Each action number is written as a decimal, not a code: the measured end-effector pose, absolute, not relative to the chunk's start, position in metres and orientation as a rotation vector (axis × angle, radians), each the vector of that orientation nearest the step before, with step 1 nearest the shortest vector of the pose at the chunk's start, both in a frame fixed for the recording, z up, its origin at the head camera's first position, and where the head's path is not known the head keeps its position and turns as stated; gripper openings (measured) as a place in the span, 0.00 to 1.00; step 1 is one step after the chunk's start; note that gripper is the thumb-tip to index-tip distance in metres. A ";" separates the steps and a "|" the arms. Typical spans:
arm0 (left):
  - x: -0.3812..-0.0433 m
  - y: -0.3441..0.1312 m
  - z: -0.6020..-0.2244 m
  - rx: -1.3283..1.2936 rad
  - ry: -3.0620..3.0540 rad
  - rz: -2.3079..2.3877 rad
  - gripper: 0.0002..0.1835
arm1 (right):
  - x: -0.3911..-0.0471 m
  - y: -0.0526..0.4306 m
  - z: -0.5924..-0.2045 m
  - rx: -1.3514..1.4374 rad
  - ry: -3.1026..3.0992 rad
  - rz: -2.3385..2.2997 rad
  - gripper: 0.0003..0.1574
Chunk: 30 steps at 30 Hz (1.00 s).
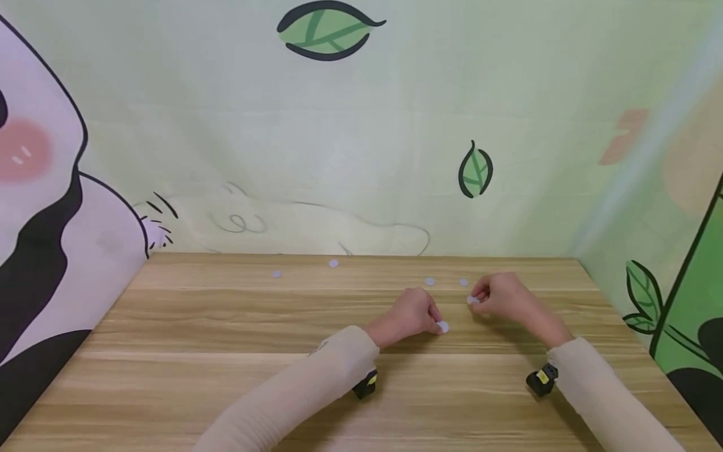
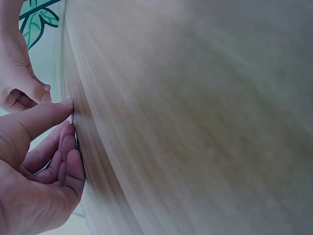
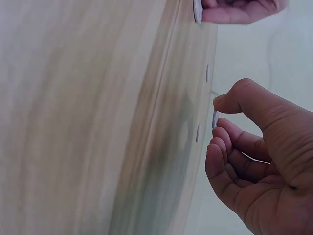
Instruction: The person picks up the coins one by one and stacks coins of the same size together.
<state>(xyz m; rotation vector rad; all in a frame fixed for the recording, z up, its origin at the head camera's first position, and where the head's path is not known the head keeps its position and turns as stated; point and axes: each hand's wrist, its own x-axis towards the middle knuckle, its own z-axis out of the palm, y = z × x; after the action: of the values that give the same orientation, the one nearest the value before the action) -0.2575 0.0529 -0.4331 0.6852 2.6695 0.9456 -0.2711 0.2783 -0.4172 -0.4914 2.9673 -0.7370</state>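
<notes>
**Left hand (image 1: pixel 411 312) and right hand (image 1: pixel 503 295) each pinch a small pale disc**

Head view: the left hand's grip pinches the left-hand disc (image 1: pixel 444 327) by its edge, low over the wood-grain tabletop (image 1: pixel 169 389). Farther back and to the right, the right hand's grip pinches the right-hand disc (image 1: pixel 472 300). Just behind that one lies a first loose disc (image 1: pixel 464 282), with a second loose disc (image 1: pixel 430 282) near it on the left. A third loose disc (image 1: pixel 334 263) and a fourth loose disc (image 1: pixel 276 274) lie well apart from these, toward the left of the back edge.

Left wrist view: thumb and fingertips meet on the left-hand disc, which shows as a thin sliver beside the tabletop; whether it touches, I cannot tell. The right hand appears beyond.

Right wrist view: thumb and forefinger hold the right-hand disc edge-on, apart from the tabletop. Two loose discs lie nearby, and part of the left hand shows at the top.
</notes>
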 end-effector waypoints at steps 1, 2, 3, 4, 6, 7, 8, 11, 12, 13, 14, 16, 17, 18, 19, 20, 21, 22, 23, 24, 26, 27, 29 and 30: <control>-0.258 0.053 -0.433 0.684 2.670 0.942 0.07 | -0.270 0.277 -0.417 -0.499 2.967 -0.741 0.09; -0.258 0.054 -0.433 0.683 2.668 0.943 0.07 | -0.270 0.277 -0.417 -0.510 2.965 -0.745 0.09; -0.258 0.054 -0.433 0.684 2.667 0.943 0.07 | -0.269 0.276 -0.417 -0.521 2.965 -0.748 0.09; -0.258 0.054 -0.433 0.685 2.667 0.941 0.07 | -0.268 0.275 -0.417 -0.533 2.966 -0.744 0.09; -0.258 0.054 -0.433 0.689 2.668 0.944 0.07 | -0.266 0.274 -0.416 -0.547 2.961 -0.742 0.10; -0.258 0.054 -0.433 0.695 2.669 0.946 0.07 | -0.266 0.273 -0.416 -0.547 2.961 -0.740 0.10; -0.258 0.054 -0.433 0.698 2.669 0.946 0.07 | -0.265 0.272 -0.415 -0.548 2.957 -0.738 0.10; -0.258 0.054 -0.433 0.705 2.673 0.937 0.07 | -0.263 0.271 -0.414 -0.559 2.956 -0.732 0.10; -0.258 0.054 -0.433 0.708 2.678 0.926 0.07 | -0.263 0.271 -0.414 -0.560 2.955 -0.731 0.10; -0.258 0.054 -0.433 0.711 2.681 0.921 0.07 | -0.262 0.271 -0.414 -0.560 2.955 -0.729 0.10; -0.258 0.054 -0.432 0.710 2.682 0.914 0.07 | -0.262 0.271 -0.414 -0.561 2.953 -0.729 0.10; -0.258 0.055 -0.432 0.709 2.685 0.909 0.07 | -0.262 0.271 -0.414 -0.573 2.948 -0.737 0.10; -0.258 0.055 -0.432 0.705 2.684 0.910 0.07 | -0.262 0.271 -0.414 -0.579 2.943 -0.745 0.10; -0.258 0.055 -0.432 0.700 2.682 0.913 0.07 | -0.262 0.271 -0.414 -0.580 2.940 -0.754 0.10; -0.258 0.055 -0.432 0.691 2.676 0.920 0.07 | -0.261 0.271 -0.414 -0.586 2.933 -0.769 0.10; -0.257 0.055 -0.432 0.683 2.669 0.924 0.06 | -0.261 0.271 -0.415 -0.589 2.927 -0.784 0.10; -0.257 0.055 -0.431 0.678 2.664 0.929 0.06 | -0.261 0.271 -0.415 -0.595 2.922 -0.798 0.10; -0.257 0.055 -0.431 0.672 2.657 0.940 0.06 | -0.261 0.271 -0.415 -0.595 2.918 -0.812 0.09; -0.256 0.055 -0.431 0.669 2.653 0.943 0.06 | -0.260 0.271 -0.416 -0.596 2.917 -0.821 0.10; -0.256 0.055 -0.430 0.669 2.651 0.946 0.06 | -0.260 0.270 -0.416 -0.596 2.916 -0.831 0.10; -0.256 0.055 -0.430 0.672 2.650 0.945 0.06 | -0.259 0.270 -0.416 -0.592 2.915 -0.845 0.10; -0.256 0.055 -0.430 0.678 2.653 0.946 0.06 | -0.258 0.269 -0.415 -0.594 2.914 -0.852 0.10; -0.257 0.055 -0.431 0.692 2.666 0.931 0.06 | -0.257 0.269 -0.415 -0.590 2.914 -0.868 0.09; -0.257 0.054 -0.431 0.696 2.668 0.930 0.07 | -0.257 0.269 -0.415 -0.595 2.913 -0.879 0.09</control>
<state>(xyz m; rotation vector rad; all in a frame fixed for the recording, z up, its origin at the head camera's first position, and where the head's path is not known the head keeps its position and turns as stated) -0.2566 0.0544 -0.4312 0.6964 2.6682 0.9296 -0.2566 0.2685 -0.4149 -0.5946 2.9126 -0.8790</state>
